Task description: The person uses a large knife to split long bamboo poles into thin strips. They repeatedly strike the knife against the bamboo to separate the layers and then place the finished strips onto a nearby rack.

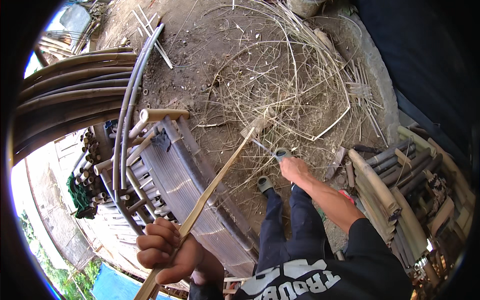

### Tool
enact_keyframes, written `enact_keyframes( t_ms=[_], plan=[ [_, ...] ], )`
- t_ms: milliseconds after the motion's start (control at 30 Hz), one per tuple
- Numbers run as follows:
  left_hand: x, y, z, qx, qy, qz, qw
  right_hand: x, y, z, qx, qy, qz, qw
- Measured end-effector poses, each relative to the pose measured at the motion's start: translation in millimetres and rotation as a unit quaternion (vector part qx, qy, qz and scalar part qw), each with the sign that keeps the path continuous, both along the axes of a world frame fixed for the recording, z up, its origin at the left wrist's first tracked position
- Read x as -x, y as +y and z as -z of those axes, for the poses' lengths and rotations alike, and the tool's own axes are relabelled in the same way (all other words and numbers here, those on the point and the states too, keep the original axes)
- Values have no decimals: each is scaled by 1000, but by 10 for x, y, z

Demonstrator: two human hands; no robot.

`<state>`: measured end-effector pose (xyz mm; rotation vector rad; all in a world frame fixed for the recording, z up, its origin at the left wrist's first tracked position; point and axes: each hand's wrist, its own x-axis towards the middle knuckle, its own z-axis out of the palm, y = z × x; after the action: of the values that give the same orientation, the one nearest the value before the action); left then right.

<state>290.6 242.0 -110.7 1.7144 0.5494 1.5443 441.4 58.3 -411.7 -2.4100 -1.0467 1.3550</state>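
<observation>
A long split bamboo strip (pixel 214 184) runs slantwise from the lower left toward the middle of the view. My left hand (pixel 172 255) is closed round its near part, with the thumb along the strip. Past the knees, my right hand (pixel 295 170) is closed on a knife (pixel 263 147); its handle is hidden by the fingers. The thin blade points up and left, close to the strip's far end. Whether the blade touches the strip I cannot tell. Just beyond that end, a pale wooden block (pixel 258 124) lies on the ground among shavings.
Thin bamboo shavings (pixel 280 85) cover the dirt ground ahead. At left stand a slatted bamboo bench (pixel 182 175) and stacked bamboo poles (pixel 75 90). Cut bamboo pieces (pixel 375 185) are piled at right, beside a low concrete edge (pixel 380 75). My shoes (pixel 264 184) are below the knife.
</observation>
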Motion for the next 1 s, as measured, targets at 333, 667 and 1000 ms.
enact_keyframes(
  t_ms=[333, 667, 1000],
  plan=[
    [-69, 210, 1556, 66, -87, 18, 994, 238, 652, 1538, -217, 0, -76, 973],
    [-98, 338, 1578, 44, -44, 60, 996, 311, 657, 2102, -240, -51, -42, 969],
    [-96, 360, 1563, 65, -30, 48, 996, 441, 901, 2347, -325, 81, 36, 941]
  ],
)
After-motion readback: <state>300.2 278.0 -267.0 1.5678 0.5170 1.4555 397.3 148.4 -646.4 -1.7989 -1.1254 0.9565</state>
